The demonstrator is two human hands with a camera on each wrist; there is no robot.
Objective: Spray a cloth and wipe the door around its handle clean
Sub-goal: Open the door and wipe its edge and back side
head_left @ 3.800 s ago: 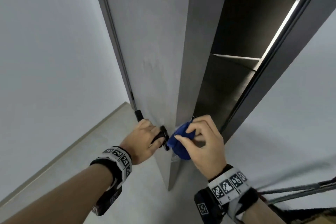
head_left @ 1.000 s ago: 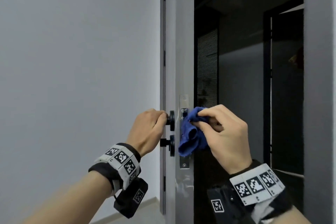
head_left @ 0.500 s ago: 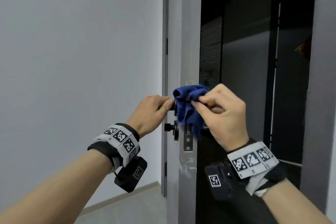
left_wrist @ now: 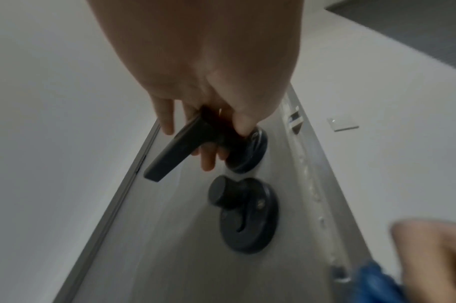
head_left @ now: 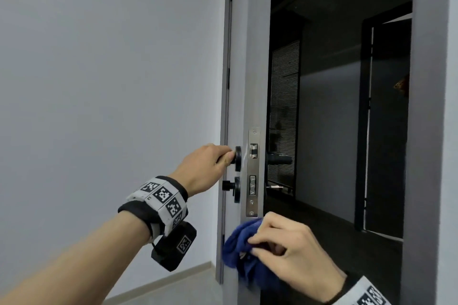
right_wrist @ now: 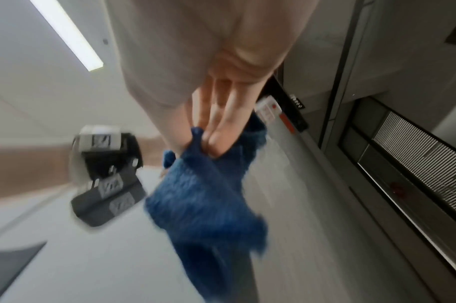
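Note:
The grey door (head_left: 239, 82) stands ajar, its narrow edge facing me with a steel lock plate (head_left: 253, 173). My left hand (head_left: 207, 167) grips the black lever handle (left_wrist: 169, 151) on the door's left face, above a black thumb-turn knob (left_wrist: 219, 193) on a round rose. My right hand (head_left: 290, 247) pinches a bunched blue cloth (head_left: 241, 252) against the door edge just below the lock plate. In the right wrist view the blue cloth (right_wrist: 206, 196) hangs from my fingertips (right_wrist: 219, 141). The handle on the far side (head_left: 278, 159) shows dimly.
A pale wall (head_left: 111, 82) fills the left. Through the opening lies a dark room with a slatted blind (head_left: 283, 119) and a second doorway (head_left: 384, 119). The door frame (head_left: 428, 131) stands at the right. A skirting board (head_left: 158, 282) runs low on the left.
My right hand has carried the cloth down the door edge, from level with the handle to below the lock plate. The left hand has kept its grip on the handle.

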